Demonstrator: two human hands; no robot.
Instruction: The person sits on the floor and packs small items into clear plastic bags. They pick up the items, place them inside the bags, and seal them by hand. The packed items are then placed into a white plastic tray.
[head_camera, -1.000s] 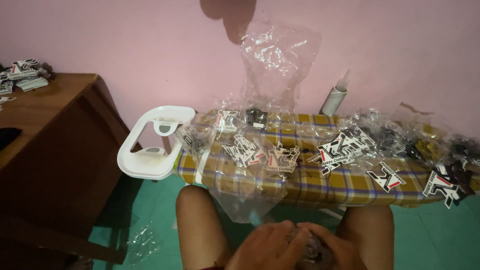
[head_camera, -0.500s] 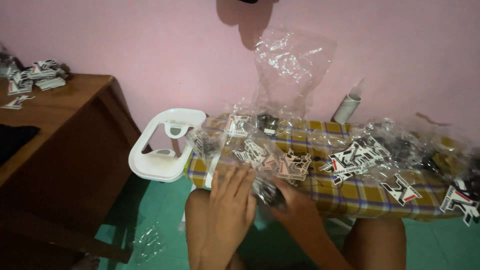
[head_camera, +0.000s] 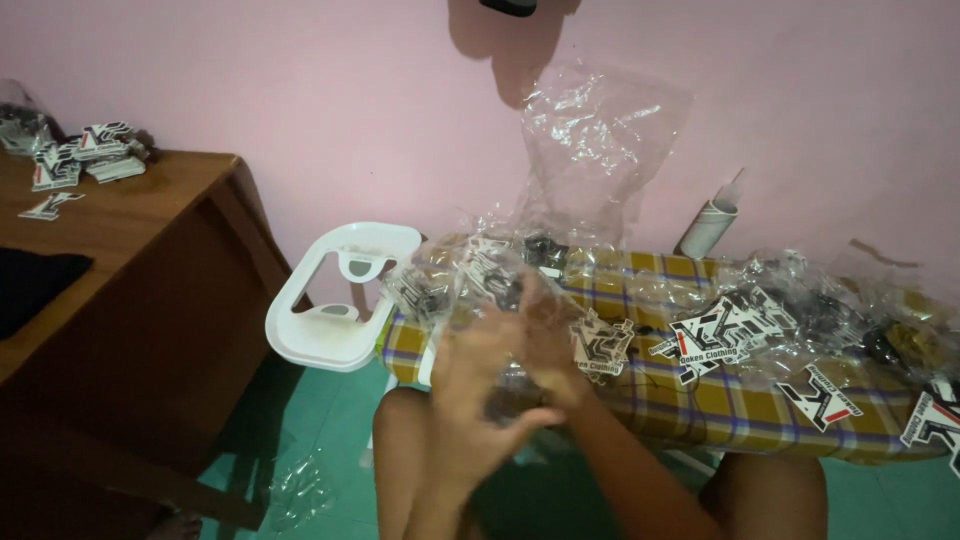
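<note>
My left hand (head_camera: 478, 395) and my right hand (head_camera: 545, 335) are raised together, both blurred, over the near edge of a board covered in yellow plaid cloth (head_camera: 700, 410). Between them they pinch a small clear plastic packet (head_camera: 508, 400) with something dark inside. Just beyond the hands, black, white and red stickers (head_camera: 725, 335) and crinkled clear sleeves (head_camera: 450, 280) lie scattered over the cloth. My bare knees show below the board.
A white plastic frame (head_camera: 340, 300) sticks out from the board's left end. A wooden desk (head_camera: 150, 230) at left carries more stickers (head_camera: 90, 150) and a black cloth (head_camera: 30, 285). A large clear bag (head_camera: 600, 140) and a grey tube (head_camera: 708, 225) lean on the pink wall. Plastic scrap (head_camera: 295, 490) lies on the green floor.
Both hands have come up from my lap to the board's near edge, carrying the small packet. The view has shifted slightly right and closer.
</note>
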